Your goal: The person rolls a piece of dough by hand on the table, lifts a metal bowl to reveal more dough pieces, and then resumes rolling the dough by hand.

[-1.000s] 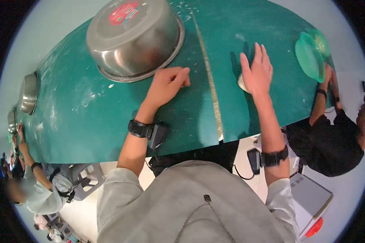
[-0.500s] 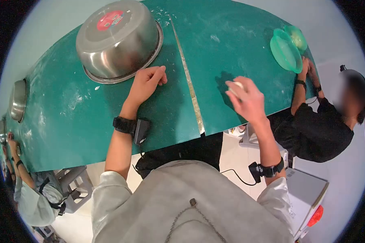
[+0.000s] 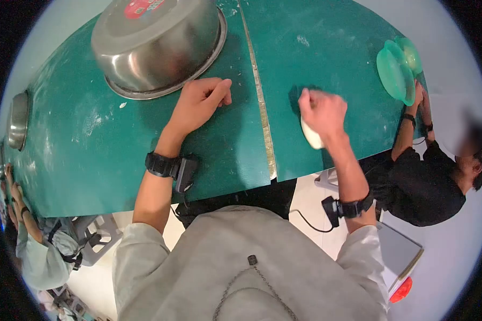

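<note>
My right hand [image 3: 324, 111] is closed over a piece of white dough [image 3: 311, 135], which shows below the palm, just above or on the green table [image 3: 209, 166]. How the fingers grip it is partly hidden. My left hand [image 3: 202, 101] rests on the table with its fingers curled in a loose fist, and nothing shows in it. Just beyond that hand, a large steel basin [image 3: 155, 53] stands upside down, its rim close to the knuckles.
A seam strip [image 3: 262, 117] divides the tabletop. Green plastic bowls [image 3: 392, 72] stand at the right, by a co-worker in a black shirt [image 3: 420, 184]. Another steel basin [image 3: 19, 120] sits at the far left, near other people. White powder streaks the table.
My right hand has turned over with the dough, which now shows beneath the palm instead of at the fingertips. The view has shifted slightly; my left hand remains curled by the basin.
</note>
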### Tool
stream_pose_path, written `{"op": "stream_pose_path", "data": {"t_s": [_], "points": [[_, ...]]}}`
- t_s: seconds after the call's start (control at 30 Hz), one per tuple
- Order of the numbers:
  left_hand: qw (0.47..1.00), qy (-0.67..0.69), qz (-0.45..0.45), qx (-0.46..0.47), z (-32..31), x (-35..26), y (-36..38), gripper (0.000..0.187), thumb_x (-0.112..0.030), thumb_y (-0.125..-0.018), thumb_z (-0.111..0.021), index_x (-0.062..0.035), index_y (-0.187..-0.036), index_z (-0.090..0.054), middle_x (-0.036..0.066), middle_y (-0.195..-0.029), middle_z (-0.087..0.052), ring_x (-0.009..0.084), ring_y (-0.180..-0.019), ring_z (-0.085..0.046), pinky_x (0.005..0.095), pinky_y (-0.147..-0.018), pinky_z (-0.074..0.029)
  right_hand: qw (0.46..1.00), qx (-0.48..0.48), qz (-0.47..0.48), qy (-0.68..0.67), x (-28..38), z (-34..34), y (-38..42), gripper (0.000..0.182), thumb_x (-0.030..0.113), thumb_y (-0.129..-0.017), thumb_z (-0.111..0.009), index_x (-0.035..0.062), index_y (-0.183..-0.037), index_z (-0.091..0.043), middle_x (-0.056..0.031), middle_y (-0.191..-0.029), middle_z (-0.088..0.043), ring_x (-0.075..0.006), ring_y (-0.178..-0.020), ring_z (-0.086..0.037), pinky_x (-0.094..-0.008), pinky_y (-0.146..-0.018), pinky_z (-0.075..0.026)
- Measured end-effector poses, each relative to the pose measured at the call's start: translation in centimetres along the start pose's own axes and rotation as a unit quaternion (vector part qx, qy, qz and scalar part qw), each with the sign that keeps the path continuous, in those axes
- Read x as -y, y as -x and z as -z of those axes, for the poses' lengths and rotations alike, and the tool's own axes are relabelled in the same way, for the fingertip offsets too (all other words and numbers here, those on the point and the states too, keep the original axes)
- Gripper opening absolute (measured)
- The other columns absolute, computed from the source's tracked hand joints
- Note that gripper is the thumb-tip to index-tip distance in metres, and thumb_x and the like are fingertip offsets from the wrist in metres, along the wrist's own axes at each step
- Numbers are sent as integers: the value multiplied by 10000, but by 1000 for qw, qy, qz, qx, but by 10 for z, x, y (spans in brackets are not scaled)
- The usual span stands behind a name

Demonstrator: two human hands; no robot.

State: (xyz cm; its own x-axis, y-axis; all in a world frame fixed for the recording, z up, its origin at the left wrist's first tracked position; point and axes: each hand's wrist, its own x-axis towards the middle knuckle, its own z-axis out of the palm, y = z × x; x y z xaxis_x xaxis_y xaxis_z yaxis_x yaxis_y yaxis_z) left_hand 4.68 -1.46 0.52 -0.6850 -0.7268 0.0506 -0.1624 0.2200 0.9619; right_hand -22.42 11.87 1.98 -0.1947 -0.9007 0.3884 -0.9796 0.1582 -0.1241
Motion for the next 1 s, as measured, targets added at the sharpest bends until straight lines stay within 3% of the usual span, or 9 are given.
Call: {"op": "stream_pose_path", "data": {"t_s": [0.23,0.33,0.4,0.53,0.6,0.7,0.83,0.93,1.0], "points": [[1000,-27,-2,12,-2,3,-3,435,-285,-1059,-526,-1,-753,-646,22,-706,-627,103,-683,-558,277,-652,-456,981,-192,-13,-35,-41,-32,-31,403,226,-966,-578,118,-579,-612,-96,-575,-619,-316,-484,-602,-437,-471,-462],[1000,4,-13,-10,-4,6,0,437,-294,-1045,-544,3,-743,-650,23,-676,-615,97,-647,-548,273,-614,-440,975,-218,-41,-35,-42,-23,-11,350,210,-953,-584,116,-620,-644,-96,-703,-667,-294,-563,-636,-405,-505,-476],[999,38,-3,-24,-2,10,-1,431,-290,-1046,-547,2,-743,-642,15,-689,-612,94,-662,-544,269,-629,-438,944,-315,-17,-97,-36,-10,9,259,203,-947,-554,90,-803,-738,-128,-920,-709,-295,-737,-687,-402,-592,-506],[998,49,3,-31,-2,5,2,423,-286,-1045,-550,2,-750,-643,16,-703,-620,95,-674,-547,268,-635,-440,951,-295,81,-32,-7,36,53,298,214,-935,-519,49,-998,-760,-162,-1066,-704,-339,-923,-701,-446,-687,-534],[999,32,-2,-19,-3,5,1,426,-288,-1046,-550,5,-751,-643,14,-703,-622,94,-676,-550,266,-640,-448,969,-174,128,-120,1,47,81,373,239,-929,-491,25,-1116,-732,-177,-1121,-701,-359,-1072,-679,-487,-813,-526],[1000,3,-11,-9,-2,3,0,423,-287,-1047,-552,8,-759,-645,15,-706,-624,93,-677,-554,267,-645,-453,970,-61,126,-200,2,45,129,362,226,-896,-535,11,-1125,-715,-170,-1179,-685,-343,-1185,-641,-453,-916,-497],[999,23,-2,-22,-3,3,2,421,-283,-1046,-555,9,-757,-647,16,-702,-623,92,-676,-556,268,-645,-456,969,-63,72,-229,13,43,134,330,208,-856,-598,16,-1097,-716,-154,-1158,-680,-338,-1143,-640,-435,-938,-468],[1000,13,-7,-17,-5,1,1,426,-280,-1044,-558,15,-749,-647,16,-694,-620,93,-671,-553,269,-635,-453,989,-103,13,-102,40,35,98,203,230,-798,-680,83,-923,-742,-95,-975,-666,-300,-924,-640,-448,-863,-456],[1000,9,-12,-6,-2,4,1,430,-281,-1062,-526,-5,-751,-636,12,-714,-618,99,-685,-550,275,-654,-447,991,-90,16,-98,38,29,87,179,231,-795,-682,99,-901,-739,-82,-964,-664,-284,-911,-638,-451,-859,-450]]}}
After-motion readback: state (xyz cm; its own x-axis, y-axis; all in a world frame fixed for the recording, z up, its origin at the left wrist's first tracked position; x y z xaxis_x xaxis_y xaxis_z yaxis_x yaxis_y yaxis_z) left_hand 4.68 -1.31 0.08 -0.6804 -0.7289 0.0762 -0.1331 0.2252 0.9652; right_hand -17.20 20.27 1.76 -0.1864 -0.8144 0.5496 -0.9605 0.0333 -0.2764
